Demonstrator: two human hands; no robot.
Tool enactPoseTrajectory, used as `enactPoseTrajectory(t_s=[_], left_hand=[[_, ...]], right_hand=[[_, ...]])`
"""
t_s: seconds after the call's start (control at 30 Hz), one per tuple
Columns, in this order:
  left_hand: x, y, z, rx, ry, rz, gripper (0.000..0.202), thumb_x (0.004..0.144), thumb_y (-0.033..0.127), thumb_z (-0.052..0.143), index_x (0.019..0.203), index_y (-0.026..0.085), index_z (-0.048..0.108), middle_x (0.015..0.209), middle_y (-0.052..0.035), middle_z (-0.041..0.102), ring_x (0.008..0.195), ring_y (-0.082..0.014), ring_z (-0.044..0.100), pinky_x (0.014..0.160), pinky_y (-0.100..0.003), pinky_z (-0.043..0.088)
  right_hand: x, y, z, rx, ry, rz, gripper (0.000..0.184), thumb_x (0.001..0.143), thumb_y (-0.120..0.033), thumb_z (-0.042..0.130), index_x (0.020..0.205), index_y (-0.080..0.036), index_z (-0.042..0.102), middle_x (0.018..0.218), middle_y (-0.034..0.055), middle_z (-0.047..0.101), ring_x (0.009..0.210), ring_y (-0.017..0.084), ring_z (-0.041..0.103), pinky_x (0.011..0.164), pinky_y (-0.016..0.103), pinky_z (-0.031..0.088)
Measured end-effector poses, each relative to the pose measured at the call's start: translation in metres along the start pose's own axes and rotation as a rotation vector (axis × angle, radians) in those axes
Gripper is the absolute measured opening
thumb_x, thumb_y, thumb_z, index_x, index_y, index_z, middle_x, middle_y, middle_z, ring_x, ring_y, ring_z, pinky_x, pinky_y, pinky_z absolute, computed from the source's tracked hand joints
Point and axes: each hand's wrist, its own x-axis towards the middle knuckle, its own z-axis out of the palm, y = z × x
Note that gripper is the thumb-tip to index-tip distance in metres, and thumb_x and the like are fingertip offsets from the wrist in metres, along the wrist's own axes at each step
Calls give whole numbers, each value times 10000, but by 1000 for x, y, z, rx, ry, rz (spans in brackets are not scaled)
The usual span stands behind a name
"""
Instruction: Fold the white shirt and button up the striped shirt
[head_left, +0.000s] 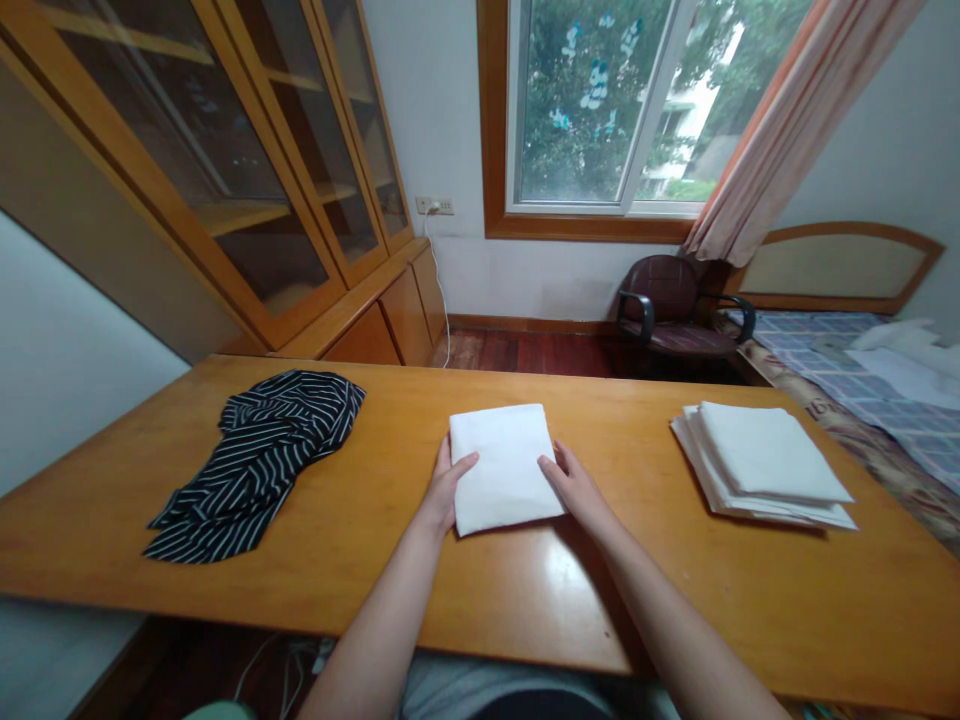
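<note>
Between my two hands is a folded white cloth (504,465), a flat squarish bundle over the middle of the table. My left hand (445,484) grips its left edge, thumb on top and fingers at the side and beneath. On the right edge, my right hand (574,482) holds it the same way, the thumb lying on the upper face. A stack of folded white cloths (772,455) lies to the right on the table. To the left rests a crumpled black cloth with white stripes (259,460).
The wooden table (360,590) spans the view, its near edge close to my body. Beyond it stand a glass-door cabinet (360,270) on the left, a dark armchair (667,300) and a bed (862,360) on the right. A white cord (442,290) hangs from a wall socket.
</note>
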Motion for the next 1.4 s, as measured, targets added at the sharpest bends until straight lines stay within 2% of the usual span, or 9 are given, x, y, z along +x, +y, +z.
enactPoseTrajectory(t_s=[0.1,0.27,0.5,0.7,0.87,0.97,1.1,1.2,1.4], left_hand=[[-2,3,-1,-54,-6,-32,806,743,321,744,1436,261,337,1331,-136,617,1089,-315,672,937,-508,548],[-6,3,-3,-93,-73,-79,829,729,283,741,1449,256,332,1297,-138,640,1079,-328,676,944,-522,542],[-7,3,-9,-144,-45,-104,747,715,277,708,1400,232,412,1250,-117,671,1098,-342,666,957,-545,534],[-6,2,-15,-224,-37,-137,693,710,261,720,1354,229,465,1195,-92,698,1086,-331,671,978,-539,523],[-4,3,-11,-266,-62,-153,709,705,210,761,1347,230,460,1141,-80,716,1052,-314,687,988,-520,516],[-2,2,-7,-244,-57,-146,695,726,198,770,1343,233,452,1138,-89,716,1031,-303,695,976,-511,522],[-1,-2,-2,-203,-78,-128,678,752,223,777,1340,243,439,1190,-101,696,1045,-281,690,976,-487,523],[0,-5,0,-176,-73,-98,655,769,255,776,1331,243,442,1224,-107,679,1051,-266,687,974,-467,525],[2,-10,2,-100,-34,-29,604,787,330,766,1297,230,459,1245,-120,662,1073,-266,674,971,-453,523]], right_hand=[[-3,-14,-1,271,-84,147,603,916,-516,532,1422,-194,468,1288,137,658,1129,291,662,967,467,537],[-7,-30,-2,336,-187,73,512,911,-514,550,1323,-210,562,1347,106,625,1205,292,613,1021,467,498],[-12,-46,-6,424,-272,85,551,915,-515,541,1378,-219,505,1388,117,591,1245,296,582,1030,467,481],[-20,-60,-11,578,-398,124,633,897,-526,548,1444,-241,404,1346,130,617,1155,294,637,937,441,529],[-15,-49,-4,831,-278,246,809,745,-443,775,1430,-270,380,1193,100,702,1011,283,693,883,427,536],[-8,-37,-1,833,-164,265,951,668,-357,845,1456,-258,323,1051,72,746,896,260,713,835,401,545],[-3,-25,0,748,-80,241,911,672,-366,837,1434,-242,352,960,44,750,841,246,710,802,385,550],[-3,-21,0,677,-72,200,852,729,-414,790,1440,-259,347,1006,43,734,900,251,700,848,413,541],[-4,-17,0,497,-109,49,872,746,-412,783,1467,-257,318,1311,100,606,1162,270,600,1013,455,460]])
